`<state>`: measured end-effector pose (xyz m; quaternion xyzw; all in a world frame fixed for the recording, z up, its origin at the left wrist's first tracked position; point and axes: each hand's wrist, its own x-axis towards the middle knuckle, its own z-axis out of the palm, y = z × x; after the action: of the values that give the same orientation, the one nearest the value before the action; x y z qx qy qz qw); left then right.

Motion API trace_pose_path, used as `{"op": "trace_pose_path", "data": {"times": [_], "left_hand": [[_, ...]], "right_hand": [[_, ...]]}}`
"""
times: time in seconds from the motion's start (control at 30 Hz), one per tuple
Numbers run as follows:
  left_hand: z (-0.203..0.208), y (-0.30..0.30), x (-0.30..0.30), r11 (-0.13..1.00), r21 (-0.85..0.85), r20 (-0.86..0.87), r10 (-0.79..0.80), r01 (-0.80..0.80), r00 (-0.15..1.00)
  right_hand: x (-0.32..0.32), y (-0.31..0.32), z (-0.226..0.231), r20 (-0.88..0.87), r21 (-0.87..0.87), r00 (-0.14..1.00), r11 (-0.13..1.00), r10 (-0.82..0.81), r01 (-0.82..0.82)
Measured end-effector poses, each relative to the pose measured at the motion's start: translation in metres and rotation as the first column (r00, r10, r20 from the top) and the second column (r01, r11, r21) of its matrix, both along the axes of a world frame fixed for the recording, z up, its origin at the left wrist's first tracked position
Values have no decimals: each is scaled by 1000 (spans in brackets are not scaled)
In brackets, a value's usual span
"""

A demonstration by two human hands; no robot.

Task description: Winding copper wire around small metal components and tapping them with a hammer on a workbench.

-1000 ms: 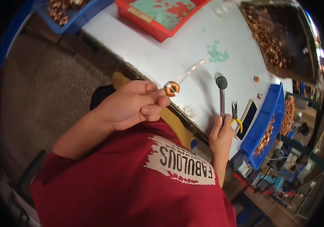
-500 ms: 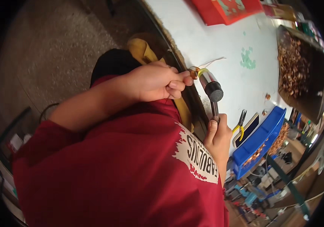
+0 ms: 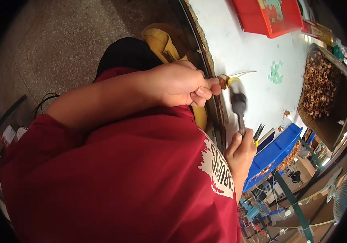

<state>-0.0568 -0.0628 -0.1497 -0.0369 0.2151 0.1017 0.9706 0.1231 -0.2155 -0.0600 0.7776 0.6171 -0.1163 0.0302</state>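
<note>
My left hand [image 3: 189, 87] is closed, its fingertips pinching a small copper-coloured coil [image 3: 223, 81] at the near edge of the white table. Thin wire leads [image 3: 242, 73] stretch from the coil over the tabletop. My right hand [image 3: 241, 149] is wrapped round the handle of a hammer [image 3: 238, 103]. One end of the hammer's head is black. Its other end, which looks yellow, is at the coil; blur hides whether they touch.
A red bin [image 3: 258, 25] stands at the far side. To the right are a box of copper-coloured coils [image 3: 320, 83], a blue bin [image 3: 278, 146], pliers [image 3: 258, 133] and a dark-screened phone [image 3: 266, 139]. Green flakes [image 3: 276, 73] mark the white table [image 3: 254, 97].
The hammer is now blurred by motion and its head appears turned slightly. Both hands, the coil and the table sit further right in view; the left hand keeps its pinch.
</note>
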Motion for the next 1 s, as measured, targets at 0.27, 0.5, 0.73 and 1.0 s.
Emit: {"op": "trace_pose_path", "data": {"times": [0.27,0.5,0.73,1.0], "left_hand": [[0,-4,1,1000,21,-58,-10,11,998],[-11,2,-6,994,107,57,-44,38,997],[38,25,-10,962,268,76,-68,46,995],[84,28,56,874,453,167,-277,175,946]], "right_hand": [[3,-3,1,38,44,998,998,45,-47],[20,-9,2,-212,267,942,912,-261,312],[29,-25,-25,67,352,921,873,-384,338],[16,-2,-46,82,533,910,789,-406,304]]}}
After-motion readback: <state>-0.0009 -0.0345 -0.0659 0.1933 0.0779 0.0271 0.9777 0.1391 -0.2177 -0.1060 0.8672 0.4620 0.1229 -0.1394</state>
